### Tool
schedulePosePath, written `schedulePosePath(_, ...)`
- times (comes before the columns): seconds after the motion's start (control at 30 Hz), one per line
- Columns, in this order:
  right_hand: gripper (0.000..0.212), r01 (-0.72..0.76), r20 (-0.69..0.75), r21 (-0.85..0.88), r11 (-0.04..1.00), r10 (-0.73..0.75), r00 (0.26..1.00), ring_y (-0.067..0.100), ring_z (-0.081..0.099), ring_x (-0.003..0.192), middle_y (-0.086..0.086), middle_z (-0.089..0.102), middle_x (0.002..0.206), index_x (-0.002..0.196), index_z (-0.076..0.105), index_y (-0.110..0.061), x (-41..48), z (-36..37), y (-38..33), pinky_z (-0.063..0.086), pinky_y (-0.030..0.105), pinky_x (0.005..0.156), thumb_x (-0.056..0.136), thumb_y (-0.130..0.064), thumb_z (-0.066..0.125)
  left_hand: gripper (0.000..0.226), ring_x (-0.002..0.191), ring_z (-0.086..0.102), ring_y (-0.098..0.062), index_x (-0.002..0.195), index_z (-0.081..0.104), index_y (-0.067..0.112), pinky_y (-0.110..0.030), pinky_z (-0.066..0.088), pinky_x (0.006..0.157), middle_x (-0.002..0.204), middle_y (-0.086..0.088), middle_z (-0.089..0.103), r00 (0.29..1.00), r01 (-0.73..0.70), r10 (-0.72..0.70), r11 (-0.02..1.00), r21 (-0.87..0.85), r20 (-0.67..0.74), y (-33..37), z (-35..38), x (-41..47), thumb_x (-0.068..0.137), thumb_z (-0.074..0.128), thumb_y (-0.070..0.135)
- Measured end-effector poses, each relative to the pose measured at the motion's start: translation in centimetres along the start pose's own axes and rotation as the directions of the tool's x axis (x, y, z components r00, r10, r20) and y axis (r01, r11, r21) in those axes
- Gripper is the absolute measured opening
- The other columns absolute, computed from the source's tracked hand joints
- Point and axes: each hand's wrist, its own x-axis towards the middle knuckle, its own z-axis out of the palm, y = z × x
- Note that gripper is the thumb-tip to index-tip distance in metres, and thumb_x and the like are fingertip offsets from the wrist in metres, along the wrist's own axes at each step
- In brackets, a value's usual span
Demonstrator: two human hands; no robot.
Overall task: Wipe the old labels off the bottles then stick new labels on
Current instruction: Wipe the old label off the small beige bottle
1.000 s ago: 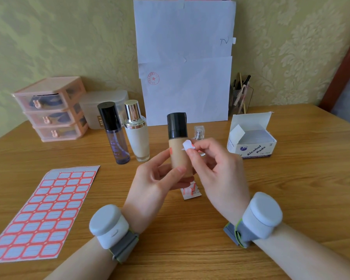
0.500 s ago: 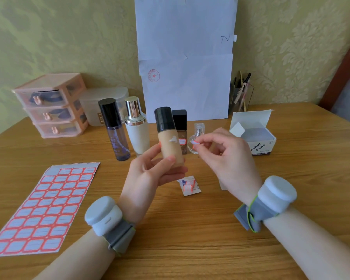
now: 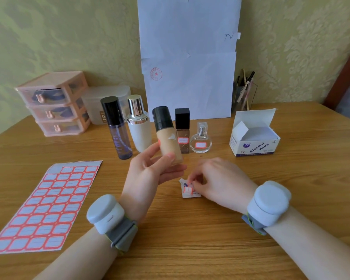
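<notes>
My right grip rests on the worktop near its centre, fingertips pinching a white paper scrap with a red-bordered label. Beyond it to the left, my left grip clasps the beige cylindrical black-capped bottle above the worktop. Its long axis is near-vertical, cap up, and the white label remnant faces me.

The white box reads "Alcohol Pads" in blue, with a CE mark at its lower left and a circled 2 at its upper right; the finer print is illegible. "TV" is handwritten on the upper white sheet, and a round red star stamp marks the lower sheet. Vertical letters beginning "UN" run down the dark square bottle. A brown tag on the translucent container begins "PL".
</notes>
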Motion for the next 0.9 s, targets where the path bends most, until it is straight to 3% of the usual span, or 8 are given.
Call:
schedulePosePath(0.1, 0.022, 0.005, 0.041, -0.03, 1.0, -0.004, 0.999, 0.013, 0.058, 0.089, -0.018, 0.055, 0.088, 0.093, 0.072, -0.03, -0.2, -0.2, 0.1, 0.045, 0.031, 0.067, 0.091, -0.033, 0.051, 0.033, 0.089, 0.076, -0.035, 0.13, 0.059, 0.006, -0.032, 0.063, 0.074, 0.099, -0.022, 0.076, 1.0, 0.007, -0.007, 1.0, 0.0, 0.01, 0.0, 0.1, 0.0, 0.097, 0.057, 0.005)
schedulePosePath(0.3, 0.051, -0.026, 0.022, 0.017, 1.0, 0.025, 0.999, 0.019, 0.058, 0.07, 0.0, 0.056, 0.077, 0.066, 0.061, -0.013, -0.1, -0.3, 0.3, 0.047, 0.042, 0.063, 0.099, -0.043, 0.035, 0.037, 0.09, 0.076, -0.035, 0.132, 0.058, 0.008, -0.032, 0.062, 0.074, 0.1, -0.02, 0.076, 0.999, 0.005, -0.006, 1.0, 0.009, 0.048, -0.2, 0.0, -0.1, 0.096, 0.06, 0.008)
schedulePosePath(0.47, 0.024, -0.065, -0.074, 0.119, 0.991, 0.074, 0.995, 0.008, 0.056, 0.065, -0.003, 0.063, 0.071, 0.081, 0.074, -0.026, 0.2, -0.4, 0.4, 0.049, 0.032, 0.063, 0.093, -0.036, 0.056, 0.046, 0.093, 0.075, -0.036, 0.129, 0.061, 0.01, -0.031, 0.061, 0.075, 0.102, -0.02, 0.076, 0.996, -0.009, 0.009, 1.0, 0.005, 0.091, -0.2, 0.0, -0.1, 0.084, 0.065, 0.02)
schedulePosePath(0.53, 0.016, -0.055, -0.213, 0.24, 0.969, 0.107, 0.971, 0.005, 0.055, 0.057, -0.006, 0.066, 0.069, 0.088, 0.075, -0.03, 0.3, -0.9, 0.3, 0.044, 0.021, 0.055, 0.094, -0.033, 0.061, 0.043, 0.095, 0.074, -0.038, 0.127, 0.063, 0.01, -0.032, 0.061, 0.076, 0.104, -0.021, 0.075, 0.992, -0.005, 0.006, 1.0, -0.011, 0.123, -0.2, 0.0, -0.2, 0.085, 0.063, 0.021)
schedulePosePath(0.63, 0.014, 0.047, -0.474, 0.455, 0.889, 0.197, 0.858, 0.005, 0.058, 0.052, -0.013, 0.071, 0.078, 0.099, 0.076, -0.027, 0.1, -1.7, -0.1, 0.044, 0.017, 0.05, 0.093, -0.03, 0.063, 0.041, 0.094, 0.074, -0.041, 0.124, 0.065, 0.01, -0.034, 0.061, 0.077, 0.105, -0.024, 0.075, 0.987, 0.019, -0.014, 0.999, -0.033, 0.161, -0.3, 0.1, -0.3, 0.084, 0.064, 0.019)
schedulePosePath(0.73, 0.018, 0.151, -0.483, 0.634, 0.758, 0.237, 0.843, 0.002, 0.068, 0.058, -0.02, 0.074, 0.089, 0.106, 0.073, -0.032, -0.4, -1.9, -0.9, 0.047, 0.009, 0.052, 0.089, -0.029, 0.07, 0.045, 0.094, 0.074, -0.038, 0.127, 0.063, 0.011, -0.033, 0.061, 0.078, 0.105, -0.021, 0.076, 0.983, 0.031, -0.032, 0.999, 0.007, 0.179, -0.4, 0.4, -0.4, 0.083, 0.067, 0.017)
schedulePosePath(0.8, 0.026, 0.179, -0.495, 0.609, 0.773, 0.194, 0.847, 0.001, 0.069, 0.065, -0.032, 0.07, 0.088, 0.109, 0.07, -0.039, -0.5, -1.5, -1.3, 0.05, 0.009, 0.057, 0.085, -0.029, 0.074, 0.047, 0.094, 0.075, -0.036, 0.129, 0.062, 0.013, -0.034, 0.062, 0.079, 0.104, -0.017, 0.077, 0.982, 0.031, -0.038, 0.999, 0.041, 0.185, -0.5, 0.6, -0.5, 0.083, 0.069, 0.017)
schedulePosePath(0.9, 0.032, 0.149, -0.508, 0.555, 0.818, 0.191, 0.84, 0.001, 0.069, 0.07, -0.04, 0.066, 0.081, 0.115, 0.071, -0.034, -0.5, -1.1, -1.5, 0.056, 0.016, 0.066, 0.083, -0.033, 0.076, 0.043, 0.093, 0.076, -0.032, 0.131, 0.061, 0.014, -0.033, 0.062, 0.08, 0.1, -0.015, 0.078, 0.987, 0.021, -0.033, 0.997, 0.08, 0.155, -0.7, 0.8, -0.5, 0.09, 0.073, 0.01)
